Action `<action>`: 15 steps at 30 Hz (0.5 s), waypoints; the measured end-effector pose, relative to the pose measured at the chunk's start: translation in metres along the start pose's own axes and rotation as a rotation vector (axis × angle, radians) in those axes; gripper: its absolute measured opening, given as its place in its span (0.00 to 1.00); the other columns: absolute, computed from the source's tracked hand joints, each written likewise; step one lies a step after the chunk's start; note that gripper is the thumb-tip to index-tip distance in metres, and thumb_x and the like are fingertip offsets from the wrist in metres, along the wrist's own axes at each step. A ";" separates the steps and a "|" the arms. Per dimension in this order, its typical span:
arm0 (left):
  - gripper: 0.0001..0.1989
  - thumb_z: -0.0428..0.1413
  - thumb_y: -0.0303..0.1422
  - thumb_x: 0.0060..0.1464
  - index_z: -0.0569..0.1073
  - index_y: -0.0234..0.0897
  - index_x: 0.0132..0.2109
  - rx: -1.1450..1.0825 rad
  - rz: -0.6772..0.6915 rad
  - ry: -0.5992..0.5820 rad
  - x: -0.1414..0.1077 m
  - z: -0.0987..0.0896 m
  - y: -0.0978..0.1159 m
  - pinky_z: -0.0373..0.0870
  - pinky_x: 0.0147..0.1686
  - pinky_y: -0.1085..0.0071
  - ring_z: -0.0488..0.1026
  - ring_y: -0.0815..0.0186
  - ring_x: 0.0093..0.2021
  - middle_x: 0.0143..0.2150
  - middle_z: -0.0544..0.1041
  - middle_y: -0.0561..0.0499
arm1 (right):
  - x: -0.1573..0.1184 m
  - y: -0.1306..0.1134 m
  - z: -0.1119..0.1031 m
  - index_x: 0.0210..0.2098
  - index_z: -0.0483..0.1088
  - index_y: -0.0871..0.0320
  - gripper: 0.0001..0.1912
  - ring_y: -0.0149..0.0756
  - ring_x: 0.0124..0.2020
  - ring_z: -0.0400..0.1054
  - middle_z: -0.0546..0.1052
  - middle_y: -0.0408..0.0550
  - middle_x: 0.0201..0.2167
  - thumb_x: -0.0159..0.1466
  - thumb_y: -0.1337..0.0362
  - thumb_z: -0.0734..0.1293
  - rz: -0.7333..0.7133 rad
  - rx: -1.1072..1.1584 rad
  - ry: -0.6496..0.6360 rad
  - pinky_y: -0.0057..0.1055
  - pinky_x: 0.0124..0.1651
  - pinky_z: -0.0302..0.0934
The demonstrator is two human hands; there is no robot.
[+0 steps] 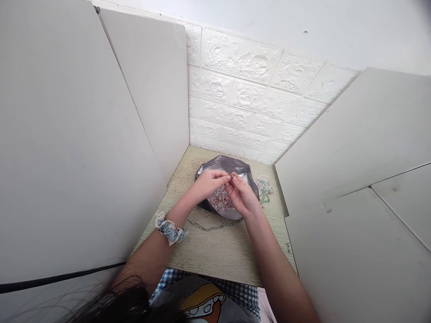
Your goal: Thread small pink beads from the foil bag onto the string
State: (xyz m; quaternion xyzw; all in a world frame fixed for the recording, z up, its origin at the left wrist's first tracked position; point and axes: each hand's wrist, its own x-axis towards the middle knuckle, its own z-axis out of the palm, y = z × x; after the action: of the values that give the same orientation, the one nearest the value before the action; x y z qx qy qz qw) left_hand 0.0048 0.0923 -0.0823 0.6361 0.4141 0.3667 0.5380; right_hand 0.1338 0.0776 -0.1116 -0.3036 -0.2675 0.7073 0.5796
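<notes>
My left hand [208, 185] and my right hand [240, 195] meet above a shiny grey-silver dish [232, 165], their fingertips pinching a small bead [230, 178] from both sides. The bead is too small to make out clearly, and any thread through it cannot be told. Below my hands, a heap of pink and white beads [219, 199] lies in the dish, partly hidden by my right hand. A thin grey-green bead strand [212, 225] trails on the table near my wrists. A blue fabric scrunchie [170, 229] circles my left wrist.
A pale green-beaded strand [264, 188] lies on the wood-patterned tabletop [215, 255] right of the dish. White partition boards [77, 134] flank the narrow table, and a white brick-textured wall panel [239, 98] stands behind it. A black cable [57, 278] runs along the left board.
</notes>
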 end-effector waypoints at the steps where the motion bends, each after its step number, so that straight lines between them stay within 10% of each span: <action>1: 0.13 0.50 0.37 0.46 0.73 0.31 0.32 0.005 -0.001 0.000 0.000 0.000 0.000 0.61 0.38 0.71 0.68 0.66 0.36 0.34 0.75 0.48 | 0.000 0.000 0.000 0.29 0.67 0.57 0.05 0.21 0.33 0.66 0.71 0.40 0.29 0.51 0.69 0.65 0.004 -0.007 -0.002 0.18 0.43 0.62; 15: 0.16 0.51 0.39 0.46 0.74 0.30 0.32 0.032 -0.044 0.027 -0.002 -0.001 0.004 0.61 0.32 0.74 0.68 0.67 0.32 0.30 0.75 0.49 | 0.000 0.002 0.001 0.29 0.67 0.57 0.07 0.23 0.31 0.66 0.71 0.40 0.28 0.49 0.65 0.67 -0.078 -0.215 0.023 0.24 0.41 0.62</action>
State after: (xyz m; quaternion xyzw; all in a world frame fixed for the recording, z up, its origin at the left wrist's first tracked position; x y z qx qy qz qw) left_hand 0.0036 0.0908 -0.0781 0.6304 0.4411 0.3567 0.5298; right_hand 0.1320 0.0774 -0.1122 -0.3614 -0.3468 0.6480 0.5738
